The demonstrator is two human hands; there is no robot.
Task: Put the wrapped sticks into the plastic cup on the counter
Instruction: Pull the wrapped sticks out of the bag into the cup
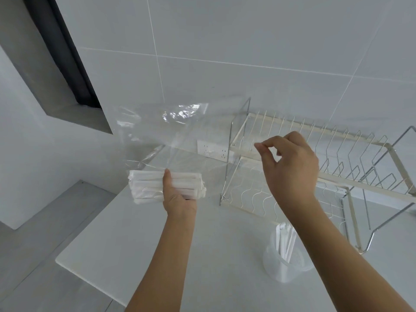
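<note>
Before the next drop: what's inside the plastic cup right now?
The translucent plastic cup on the white counter holds a few white wrapped sticks, standing and leaning. The right forearm covers part of its rim, so an exact count can't be made.

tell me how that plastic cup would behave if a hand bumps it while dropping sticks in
The plastic cup looks thin and translucent, so probably light and easy to slide on the smooth counter. It's tall with few wrapped sticks leaning inside, so a knock near the rim might tip it.
</note>
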